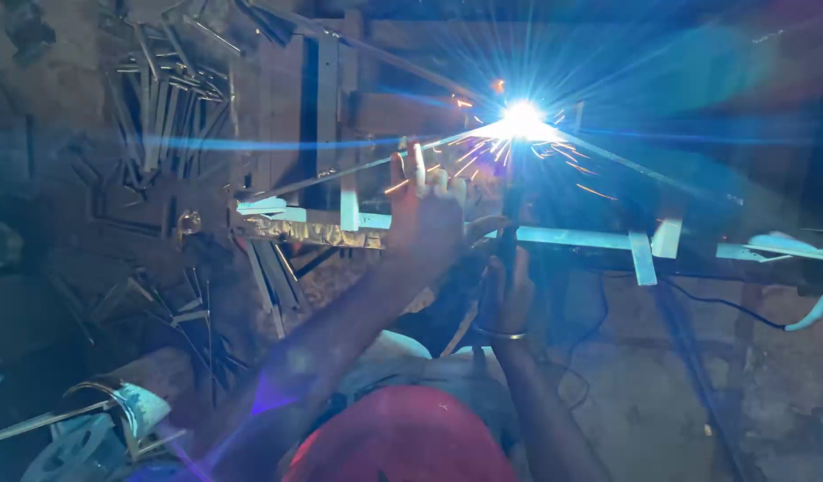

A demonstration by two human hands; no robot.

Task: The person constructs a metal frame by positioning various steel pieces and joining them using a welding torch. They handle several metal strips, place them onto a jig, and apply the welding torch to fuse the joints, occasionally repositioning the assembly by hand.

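Note:
A bright blue-white welding arc [522, 120] burns at the peak of a metal bar frame [572, 237], throwing sparks. My left hand [427, 212] is raised just left of the arc with its fingers up against the frame's sloping bar [340, 172]; whether it grips the bar I cannot tell. My right hand [506, 287], a bangle at its wrist, is closed on a dark welding electrode holder [510, 210] that reaches up to the arc. Glare hides the joint itself.
Several cut metal strips [166, 98] lie heaped at the upper left, and more scrap [193, 312] lies lower left. A pale cable [811, 313] hangs at the right under the frame. A red cloth [403, 444] fills the bottom centre. Rough ground [661, 402] lies below.

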